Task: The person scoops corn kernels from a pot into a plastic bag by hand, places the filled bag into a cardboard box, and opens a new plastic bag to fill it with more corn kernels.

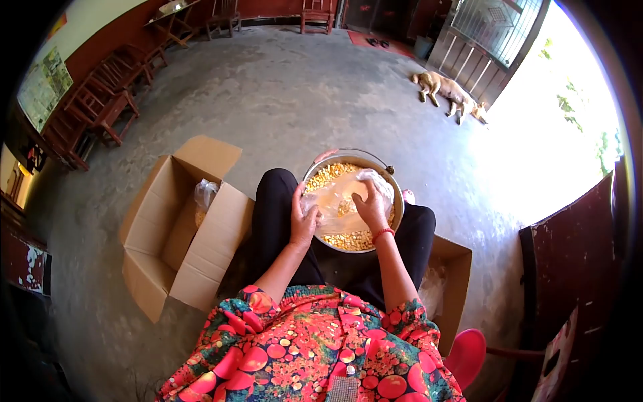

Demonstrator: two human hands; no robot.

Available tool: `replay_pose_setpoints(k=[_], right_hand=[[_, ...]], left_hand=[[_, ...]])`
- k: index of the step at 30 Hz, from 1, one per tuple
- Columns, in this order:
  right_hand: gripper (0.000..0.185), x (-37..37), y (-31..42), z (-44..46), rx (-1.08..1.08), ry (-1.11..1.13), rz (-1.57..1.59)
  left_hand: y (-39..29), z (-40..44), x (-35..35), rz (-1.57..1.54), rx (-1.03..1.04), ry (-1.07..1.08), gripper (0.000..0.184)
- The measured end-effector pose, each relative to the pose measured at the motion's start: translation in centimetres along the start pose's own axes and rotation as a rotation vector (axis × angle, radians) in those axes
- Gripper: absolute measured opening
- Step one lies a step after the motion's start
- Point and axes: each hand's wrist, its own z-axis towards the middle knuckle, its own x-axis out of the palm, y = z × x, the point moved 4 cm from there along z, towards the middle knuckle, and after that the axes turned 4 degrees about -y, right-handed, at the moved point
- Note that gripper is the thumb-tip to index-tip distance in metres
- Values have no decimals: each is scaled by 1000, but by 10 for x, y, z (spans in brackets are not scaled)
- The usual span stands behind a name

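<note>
Through the head camera I see the left hand (305,218) and right hand (372,206), apart, each gripping a clear plastic bag (331,199) over a metal bucket (397,231) of yellow corn kernels (348,240).

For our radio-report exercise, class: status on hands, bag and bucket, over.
Left hand gripping clear bag, right hand at its other side. Bag over corn in bucket. Nothing seen blocking either hand.

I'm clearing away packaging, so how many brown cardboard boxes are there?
2. One open box sits on the floor, left of the person's black-trousered legs; the second box is to their right, partly hidden by the red patterned shirt.
</note>
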Motion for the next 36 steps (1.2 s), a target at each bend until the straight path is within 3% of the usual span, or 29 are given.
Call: replay_pose_setpoints(k=[2,3,4,5,8,9,10,12,13,14,16,17,18,20,22,26,30,31,32,34,35,36], right_hand=[[20,26,-8,-6,183,284,355],[23,29,6,-10,158,409,334],[26,31,20,-15,132,534,313],[34,44,19,-19,51,602,242],[37,56,30,-29,59,615,398],[36,78,4,-31,82,743,283],[36,87,-12,-31,82,743,282],[34,94,-24,-35,-221,841,157],[34,83,-19,-34,-7,924,134],[34,65,-7,-34,-6,924,131],[35,33,16,-41,372,1033,361],[38,29,9,-42,341,1074,321],[38,24,4,-45,342,1075,320],[42,12,-3,-46,534,877,779],[46,0,-8,-39,655,689,1202],[59,-11,-30,-26,697,372,967],[64,0,-36,-13,195,97,561],[60,-8,-26,-12,65,78,200],[60,-5,-26,-13,67,78,202],[50,0,-14,-16,-50,123,536],[32,5,-16,-21,122,234,702],[32,-3,-13,-26,122,233,701]], left_hand=[[-7,1,2,85,133,73,54],[-6,2,2,86,135,75,54],[-11,1,3,293,310,88,53],[-15,-1,6,499,486,100,52],[-34,-16,18,707,604,239,46],[-28,-16,17,659,540,270,35],[-27,-17,17,659,540,270,35],[-22,-18,20,702,485,367,27],[-19,-17,20,657,436,324,25],[-11,-15,17,654,436,324,25],[12,-5,4,697,219,251,25],[17,-5,2,798,259,260,31],[18,-7,1,797,257,259,31],[21,-8,2,972,242,312,43],[18,-8,4,950,295,295,48],[9,-10,8,948,438,245,61],[-11,-11,19,973,572,198,64],[-11,-12,18,978,569,199,64],[-11,-12,18,979,555,187,65],[-12,-12,18,980,545,179,66],[-9,-11,16,974,496,183,66],[-6,-11,14,968,446,185,66]])
